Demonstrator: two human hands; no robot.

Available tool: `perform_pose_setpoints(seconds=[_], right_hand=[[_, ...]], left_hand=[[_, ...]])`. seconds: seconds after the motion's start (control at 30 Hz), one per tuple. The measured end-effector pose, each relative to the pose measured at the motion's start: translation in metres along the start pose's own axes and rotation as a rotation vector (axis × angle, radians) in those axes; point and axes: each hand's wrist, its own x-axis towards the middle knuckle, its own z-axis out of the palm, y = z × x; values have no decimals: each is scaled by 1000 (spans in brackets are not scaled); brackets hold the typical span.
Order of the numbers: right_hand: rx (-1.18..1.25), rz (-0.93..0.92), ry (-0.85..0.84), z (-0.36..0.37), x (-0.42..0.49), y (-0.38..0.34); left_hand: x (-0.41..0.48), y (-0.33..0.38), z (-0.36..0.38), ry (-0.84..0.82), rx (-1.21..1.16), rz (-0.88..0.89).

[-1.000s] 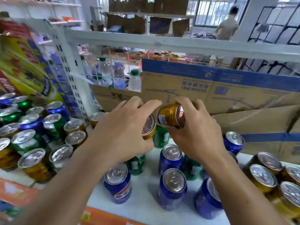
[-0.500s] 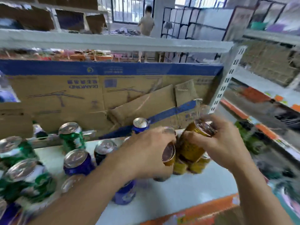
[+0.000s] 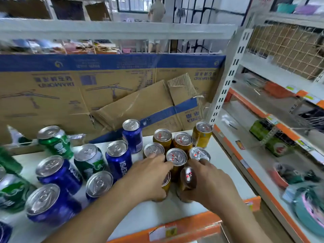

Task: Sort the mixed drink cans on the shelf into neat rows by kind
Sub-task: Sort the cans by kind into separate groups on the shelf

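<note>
Gold cans, gripped singly by left hand and right hand, were joined to gold cluster, near side; release judged next.

On the shelf, the cluster of slim cans stands at the right end, with wider cans to its left, cardboard boxes behind it, the slotted upright at its right rear, and the left hand and right hand each round a front can.

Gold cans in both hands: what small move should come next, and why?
Probably stand both upright and let go. The left hand grips the left gold can and the right hand grips the right gold can, which looks tilted, just in front of the standing gold cans, where a front row seems to be forming.
</note>
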Motion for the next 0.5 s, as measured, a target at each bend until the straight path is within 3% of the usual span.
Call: perform_pose_setpoints(seconds=[0.13,0.27,0.37,0.5], right_hand=[[-42,-38,2,-6,1,-3],[-8,-133,165,-16,8,-12],[-4,-228,234,-21,22,-30],[-55,-371,140,-26,41,-76]], left_hand=[[-7,-2,-3,95,-14,-43],[-23,-8,-9,233,-16,-124],[-41,-21,-17,290,57,-269],[-87,-55,-21,350,87,-539]])
